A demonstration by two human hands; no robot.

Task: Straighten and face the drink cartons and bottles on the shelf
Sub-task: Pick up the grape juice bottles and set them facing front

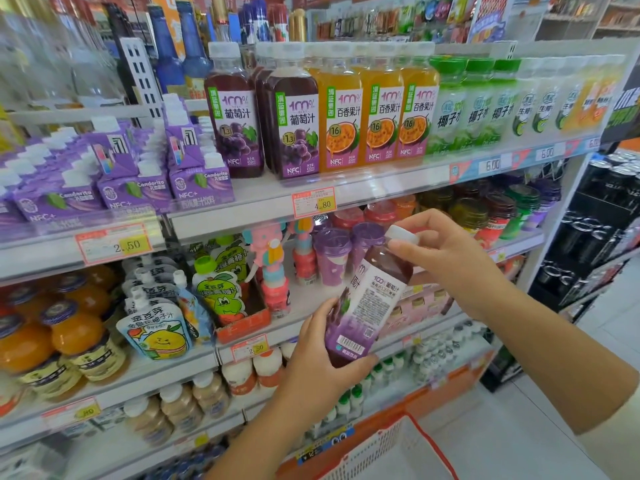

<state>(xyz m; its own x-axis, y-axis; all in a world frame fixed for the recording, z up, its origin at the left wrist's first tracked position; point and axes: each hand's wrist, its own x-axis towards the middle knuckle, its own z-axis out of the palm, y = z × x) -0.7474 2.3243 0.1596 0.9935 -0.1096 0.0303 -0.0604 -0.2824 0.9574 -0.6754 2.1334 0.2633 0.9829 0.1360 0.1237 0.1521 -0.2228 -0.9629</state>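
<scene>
A grape bottle point(367, 306) is off the shelf point(381, 192) and held tilted in mid-air in front of the lower tiers, its back label and barcode towards the camera. The left hand point(322, 368) grips its base, and the right hand point(446, 251) curls its fingers round the neck just under the white cap. On the shelf above, the grape row point(294, 126), the orange bottles point(377, 123) and the green-capped bottles point(478, 109) stand upright with labels forward (that stretch looks done). The purple cartons point(138, 181) to the left lie at mixed angles and appear to need facing, and the held bottle is not yet back in place.
</scene>
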